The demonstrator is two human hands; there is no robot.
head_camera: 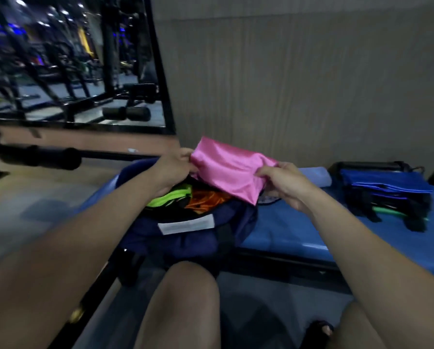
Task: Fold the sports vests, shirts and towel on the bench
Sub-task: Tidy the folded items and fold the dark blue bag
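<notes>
Holding up a pink cloth (pixel 229 170) over the bag (pixel 185 230).
Left hand (pixel 172 170) and right hand (pixel 284 183) each pinch one edge, beside the blue bench (pixel 286 235).

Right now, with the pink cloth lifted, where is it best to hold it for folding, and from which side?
Probably by the upper corners, from each side: the pink cloth hangs bunched between the left hand and right hand above the bag, so pulling outward would flatten it.
</notes>
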